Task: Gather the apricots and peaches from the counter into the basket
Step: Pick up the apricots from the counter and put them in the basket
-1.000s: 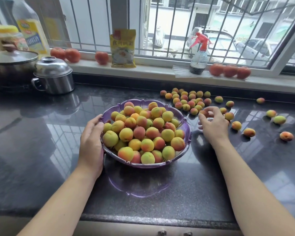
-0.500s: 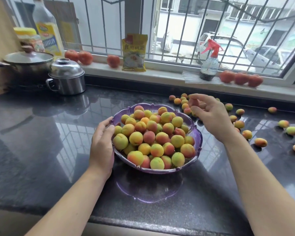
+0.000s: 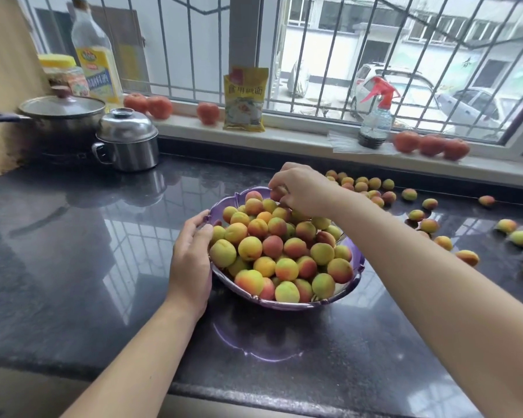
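Dropping fruit into an already heaped basket.
Left hand (image 3: 191,260) rests on the purple basket (image 3: 357,268) rim, fingers relaxed, bracing it. Right hand (image 3: 299,190) over the far rim, fingers curled round a small reddish fruit (image 3: 277,194). Best set it low in a gap, not on the peak. Loose apricots and peaches (image 3: 429,226) lie rightward on the table (image 3: 73,236).
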`<action>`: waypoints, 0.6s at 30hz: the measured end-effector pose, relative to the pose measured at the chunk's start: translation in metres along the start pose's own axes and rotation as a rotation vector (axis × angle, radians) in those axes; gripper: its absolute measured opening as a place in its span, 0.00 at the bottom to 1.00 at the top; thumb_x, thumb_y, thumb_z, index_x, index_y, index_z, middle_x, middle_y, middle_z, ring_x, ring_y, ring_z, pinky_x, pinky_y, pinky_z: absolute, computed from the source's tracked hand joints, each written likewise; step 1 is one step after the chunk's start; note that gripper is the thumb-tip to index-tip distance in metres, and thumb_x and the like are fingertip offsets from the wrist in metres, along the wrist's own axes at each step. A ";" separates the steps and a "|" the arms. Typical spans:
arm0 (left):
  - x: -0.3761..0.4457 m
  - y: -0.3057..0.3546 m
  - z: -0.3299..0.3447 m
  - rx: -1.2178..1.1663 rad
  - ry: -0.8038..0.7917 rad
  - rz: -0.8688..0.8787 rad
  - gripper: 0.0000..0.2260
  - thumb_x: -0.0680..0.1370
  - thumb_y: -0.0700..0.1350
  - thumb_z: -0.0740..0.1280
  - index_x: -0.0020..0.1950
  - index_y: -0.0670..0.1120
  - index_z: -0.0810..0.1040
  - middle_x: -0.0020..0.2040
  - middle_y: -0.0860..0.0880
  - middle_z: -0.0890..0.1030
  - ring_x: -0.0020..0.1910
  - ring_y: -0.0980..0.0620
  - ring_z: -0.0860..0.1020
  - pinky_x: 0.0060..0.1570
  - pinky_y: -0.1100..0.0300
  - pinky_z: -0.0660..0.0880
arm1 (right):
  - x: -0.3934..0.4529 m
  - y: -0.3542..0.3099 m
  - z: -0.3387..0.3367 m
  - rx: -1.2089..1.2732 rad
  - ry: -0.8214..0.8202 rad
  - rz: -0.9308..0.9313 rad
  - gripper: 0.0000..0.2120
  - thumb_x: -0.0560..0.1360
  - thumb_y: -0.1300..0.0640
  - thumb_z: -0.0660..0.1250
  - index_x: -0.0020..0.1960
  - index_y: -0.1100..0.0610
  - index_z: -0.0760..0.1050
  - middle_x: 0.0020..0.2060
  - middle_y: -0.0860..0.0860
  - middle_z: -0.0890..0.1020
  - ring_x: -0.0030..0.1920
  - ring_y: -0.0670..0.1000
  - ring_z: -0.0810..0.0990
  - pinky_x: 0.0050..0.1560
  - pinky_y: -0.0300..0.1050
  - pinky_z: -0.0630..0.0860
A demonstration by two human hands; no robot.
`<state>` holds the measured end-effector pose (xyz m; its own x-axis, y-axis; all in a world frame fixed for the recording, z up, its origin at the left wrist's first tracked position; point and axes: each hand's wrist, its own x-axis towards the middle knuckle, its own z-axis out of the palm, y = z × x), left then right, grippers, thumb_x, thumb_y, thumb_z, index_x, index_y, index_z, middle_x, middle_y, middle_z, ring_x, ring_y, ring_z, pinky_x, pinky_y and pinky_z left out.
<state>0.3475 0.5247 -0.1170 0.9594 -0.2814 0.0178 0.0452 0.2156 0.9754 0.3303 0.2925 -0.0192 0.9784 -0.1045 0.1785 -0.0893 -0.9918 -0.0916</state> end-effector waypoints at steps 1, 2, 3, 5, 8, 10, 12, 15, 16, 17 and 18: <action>0.001 -0.001 0.000 0.004 0.001 0.001 0.18 0.78 0.57 0.64 0.66 0.59 0.81 0.64 0.52 0.84 0.63 0.50 0.83 0.66 0.42 0.79 | 0.000 0.000 0.001 0.005 0.001 0.001 0.14 0.76 0.62 0.72 0.60 0.51 0.81 0.55 0.47 0.75 0.54 0.50 0.76 0.51 0.41 0.75; 0.001 -0.001 0.000 0.008 0.004 0.002 0.18 0.78 0.57 0.64 0.66 0.59 0.81 0.64 0.52 0.84 0.64 0.49 0.82 0.67 0.41 0.79 | 0.000 0.001 0.000 0.013 -0.003 0.003 0.14 0.77 0.62 0.72 0.60 0.51 0.81 0.55 0.47 0.75 0.54 0.50 0.76 0.51 0.41 0.75; 0.001 -0.001 -0.001 0.009 0.009 0.005 0.18 0.78 0.57 0.64 0.65 0.59 0.81 0.64 0.52 0.84 0.64 0.49 0.82 0.67 0.41 0.78 | 0.000 0.001 -0.001 0.021 -0.011 0.009 0.14 0.77 0.62 0.71 0.61 0.52 0.81 0.55 0.47 0.76 0.54 0.51 0.76 0.51 0.41 0.74; 0.001 -0.002 -0.001 0.016 0.009 0.006 0.18 0.78 0.57 0.64 0.65 0.59 0.81 0.64 0.52 0.83 0.64 0.49 0.82 0.67 0.41 0.78 | 0.001 0.003 -0.004 0.026 -0.035 0.026 0.15 0.79 0.61 0.69 0.65 0.52 0.80 0.57 0.48 0.77 0.56 0.51 0.77 0.54 0.42 0.75; 0.000 0.000 0.000 0.026 0.001 0.012 0.18 0.78 0.58 0.63 0.66 0.59 0.81 0.64 0.53 0.83 0.64 0.50 0.82 0.66 0.42 0.79 | 0.000 0.002 -0.004 0.036 -0.041 0.046 0.18 0.81 0.62 0.65 0.70 0.52 0.76 0.61 0.49 0.77 0.60 0.51 0.76 0.58 0.42 0.74; -0.001 0.001 0.000 0.020 -0.001 0.006 0.19 0.77 0.57 0.63 0.67 0.58 0.80 0.64 0.53 0.83 0.63 0.51 0.82 0.66 0.43 0.80 | -0.008 0.002 -0.002 0.142 0.043 0.071 0.20 0.82 0.62 0.63 0.72 0.52 0.74 0.63 0.49 0.76 0.61 0.50 0.76 0.60 0.42 0.75; -0.002 0.002 0.000 0.020 -0.008 -0.002 0.20 0.77 0.57 0.63 0.68 0.58 0.80 0.65 0.52 0.83 0.64 0.50 0.82 0.66 0.43 0.80 | -0.025 0.009 -0.001 0.327 0.222 0.144 0.19 0.82 0.64 0.62 0.71 0.53 0.75 0.62 0.49 0.77 0.59 0.48 0.77 0.59 0.38 0.74; -0.003 0.004 0.000 0.026 -0.017 0.001 0.21 0.77 0.58 0.62 0.69 0.57 0.79 0.64 0.52 0.83 0.63 0.50 0.82 0.64 0.45 0.81 | -0.068 0.034 0.009 0.490 0.549 0.321 0.15 0.80 0.66 0.62 0.60 0.56 0.82 0.56 0.50 0.81 0.56 0.49 0.79 0.55 0.36 0.74; -0.003 0.004 0.000 0.024 -0.012 0.004 0.20 0.77 0.58 0.62 0.68 0.57 0.79 0.63 0.52 0.83 0.63 0.50 0.82 0.63 0.46 0.81 | -0.084 0.043 0.016 0.488 0.632 0.401 0.14 0.78 0.67 0.62 0.57 0.57 0.83 0.53 0.51 0.83 0.55 0.50 0.80 0.55 0.38 0.73; -0.002 0.003 0.000 0.020 -0.005 0.006 0.20 0.77 0.57 0.62 0.68 0.57 0.79 0.63 0.52 0.83 0.63 0.50 0.82 0.63 0.47 0.81 | -0.100 0.052 0.024 0.480 0.683 0.487 0.14 0.77 0.68 0.62 0.54 0.58 0.83 0.52 0.52 0.83 0.54 0.51 0.80 0.55 0.38 0.72; -0.002 0.003 0.000 0.018 -0.002 0.010 0.19 0.77 0.57 0.62 0.67 0.58 0.80 0.63 0.53 0.83 0.63 0.50 0.82 0.63 0.47 0.81 | -0.117 0.062 0.033 0.468 0.703 0.573 0.14 0.77 0.69 0.61 0.53 0.59 0.83 0.51 0.53 0.83 0.54 0.52 0.79 0.54 0.37 0.70</action>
<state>0.3453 0.5259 -0.1143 0.9594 -0.2808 0.0282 0.0302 0.2017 0.9790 0.2170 0.2461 -0.0781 0.4668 -0.7233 0.5088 -0.2798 -0.6666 -0.6909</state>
